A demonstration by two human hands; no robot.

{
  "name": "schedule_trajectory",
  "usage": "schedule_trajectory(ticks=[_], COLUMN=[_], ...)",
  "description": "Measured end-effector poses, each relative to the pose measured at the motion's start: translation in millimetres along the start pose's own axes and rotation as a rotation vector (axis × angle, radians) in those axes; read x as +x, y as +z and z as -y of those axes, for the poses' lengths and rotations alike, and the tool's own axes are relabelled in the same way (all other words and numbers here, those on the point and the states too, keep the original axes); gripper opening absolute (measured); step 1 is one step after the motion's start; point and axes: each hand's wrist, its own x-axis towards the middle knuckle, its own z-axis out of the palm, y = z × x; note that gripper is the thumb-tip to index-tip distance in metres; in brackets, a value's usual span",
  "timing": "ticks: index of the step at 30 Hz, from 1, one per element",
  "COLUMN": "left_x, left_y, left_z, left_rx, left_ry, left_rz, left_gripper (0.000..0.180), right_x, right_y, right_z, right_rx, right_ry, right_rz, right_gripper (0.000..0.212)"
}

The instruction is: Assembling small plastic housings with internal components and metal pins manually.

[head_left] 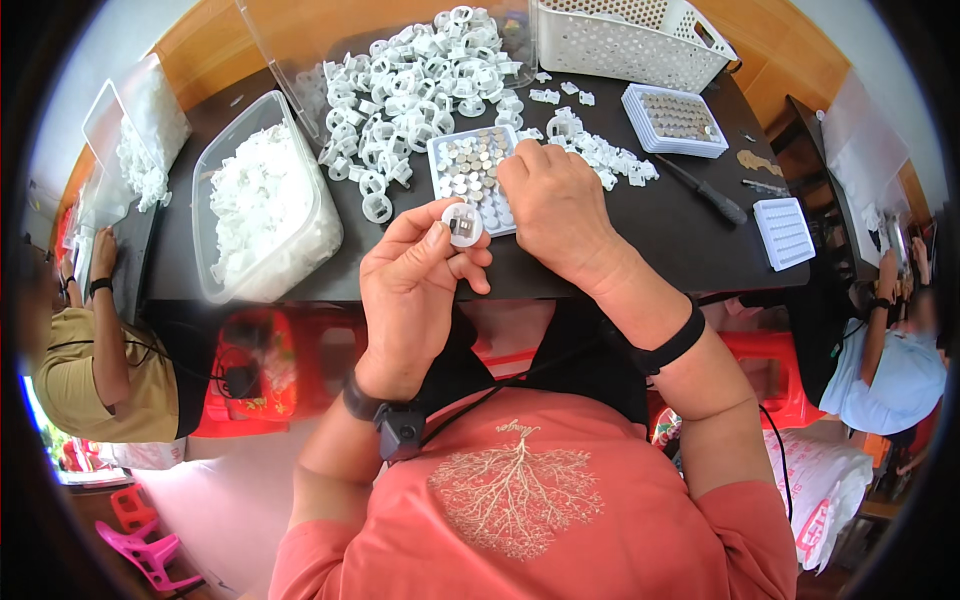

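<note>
My left hand [405, 295] pinches a round white plastic housing [463, 226] between thumb and fingers, in front of the table edge. Small dark and metallic parts show inside the housing's ring. My right hand [560, 205] reaches down at the right side of a white tray [436, 178], its fingers bent together; whatever is between the fingertips is hidden. Silvery round discs like button cells [470, 160] fill much of that tray. Small white plastic pieces [612, 158] lie beyond my right hand.
Loose white housings [410, 95] are heaped at the back. A clear bin [325, 240] of white parts stands left. At right are a perforated basket [640, 50], stacked trays [690, 148], a screwdriver [705, 190] and a slotted tray [783, 233]. People work on both sides.
</note>
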Motion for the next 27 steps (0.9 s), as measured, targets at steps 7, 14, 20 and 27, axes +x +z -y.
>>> schedule_trajectory(ticks=[7, 14, 20, 27], left_x=[1, 0, 0, 2], left_y=[2, -2, -2, -2], left_z=[-2, -2, -3, -4], left_rx=[0.004, -0.061, -0.059, 0.002], left_ry=[-0.004, 0.013, 0.028, 0.012], left_rz=[-0.021, -0.022, -0.03, -0.034], left_gripper=[0.035, 0.03, 0.031, 0.034], right_x=[-3, 0, 2, 6], right_y=[-1, -11, -19, -16], right_z=[-1, -4, -1, 6], right_rx=[0.079, 0.421, 0.338, 0.236], right_ry=[0.035, 0.048, -0.033, 0.028], right_rz=[0.03, 0.01, 0.117, 0.214], right_gripper=[0.005, 0.005, 0.002, 0.005])
